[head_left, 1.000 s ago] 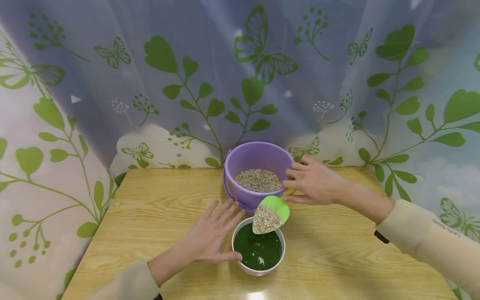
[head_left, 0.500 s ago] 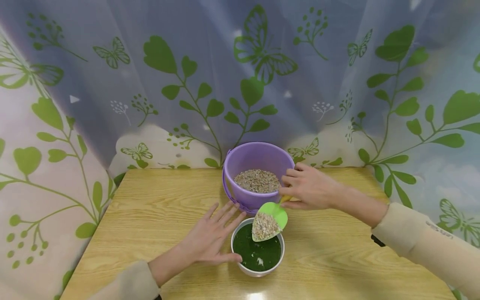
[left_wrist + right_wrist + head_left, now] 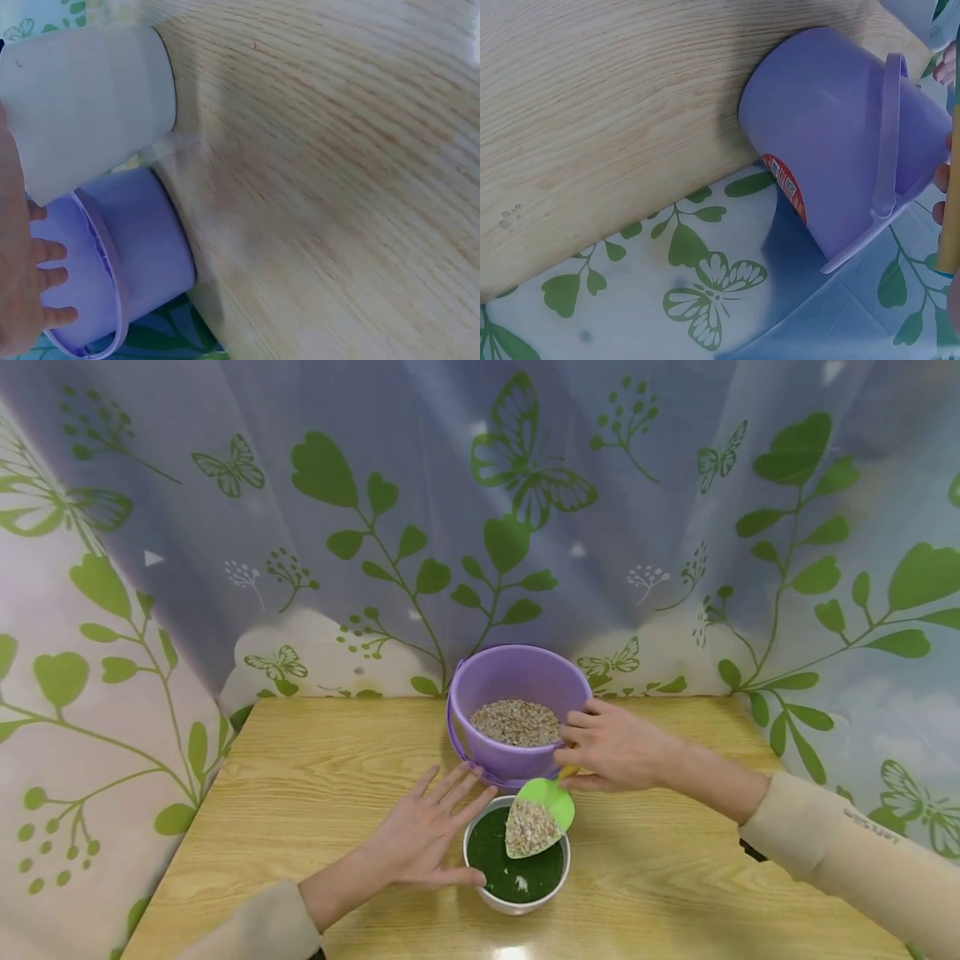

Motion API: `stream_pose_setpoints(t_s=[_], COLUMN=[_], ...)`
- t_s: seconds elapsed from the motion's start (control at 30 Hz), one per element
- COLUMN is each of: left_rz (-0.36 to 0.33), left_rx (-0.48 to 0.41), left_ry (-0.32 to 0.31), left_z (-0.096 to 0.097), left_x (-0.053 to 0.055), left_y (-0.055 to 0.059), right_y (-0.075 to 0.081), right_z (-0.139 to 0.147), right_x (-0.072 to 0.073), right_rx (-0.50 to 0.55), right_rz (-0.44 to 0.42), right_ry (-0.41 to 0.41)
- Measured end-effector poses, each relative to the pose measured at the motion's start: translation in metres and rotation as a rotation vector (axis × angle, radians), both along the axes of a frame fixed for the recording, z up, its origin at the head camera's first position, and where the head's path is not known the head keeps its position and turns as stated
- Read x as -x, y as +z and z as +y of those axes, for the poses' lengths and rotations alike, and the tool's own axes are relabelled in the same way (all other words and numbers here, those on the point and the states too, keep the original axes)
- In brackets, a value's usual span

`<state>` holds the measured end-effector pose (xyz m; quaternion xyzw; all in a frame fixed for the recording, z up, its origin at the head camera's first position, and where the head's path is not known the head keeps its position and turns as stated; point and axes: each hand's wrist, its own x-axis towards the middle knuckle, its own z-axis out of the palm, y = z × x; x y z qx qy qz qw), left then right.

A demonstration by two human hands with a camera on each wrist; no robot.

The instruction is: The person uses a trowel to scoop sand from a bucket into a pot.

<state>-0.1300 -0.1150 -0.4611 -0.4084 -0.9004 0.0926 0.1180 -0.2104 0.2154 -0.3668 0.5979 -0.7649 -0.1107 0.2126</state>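
Observation:
My right hand point(image 3: 618, 747) grips the yellow handle point(image 3: 952, 195) of a small trowel with a bright green blade point(image 3: 557, 802). A heap of pale, mixed-colour grains point(image 3: 532, 829) lies on the blade, which hangs over a white pot point(image 3: 513, 907). Dark green with a few white flecks shows inside the pot. My left hand point(image 3: 420, 839) is spread with straight fingers, its thumb at the pot's left rim and its fingertips close to a purple bucket point(image 3: 498, 764). Similar grains cover the bottom of that bucket.
All of this stands on a wood-grain table point(image 3: 337, 760). The bucket's purple handle point(image 3: 105, 255) hangs down its outside. Behind and to the sides hangs a curtain point(image 3: 420, 443) printed with leaves and butterflies.
My right hand has brought the trowel a little down toward me, farther over the pot, with the grains still on it. My left hand has stayed in place.

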Motion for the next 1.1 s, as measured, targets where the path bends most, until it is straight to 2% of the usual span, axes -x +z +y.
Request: stream_pose_setpoints(t_s=[0.37,0.63,0.9,1.1], left_rz=[0.008,0.012,0.028,0.017], left_rx=[0.03,0.029,0.01,0.007], left_ry=[-0.01,0.003,-0.002,-0.001], left_z=[0.002,0.001,0.0,0.0], left_x=[0.0,0.001,-0.001,-0.001], left_y=[0.002,0.0,-0.001,-0.001], right_y=[-0.003,-0.004,-0.003,-0.002], right_z=[-0.005,-0.009,-0.01,-0.012], right_x=[-0.005,-0.008,-0.012,-0.013], right_rx=[-0.035,-0.034,-0.064,-0.061], right_rz=[0.017,0.035,0.039,0.047], right_ry=[0.002,0.016,-0.004,0.002])
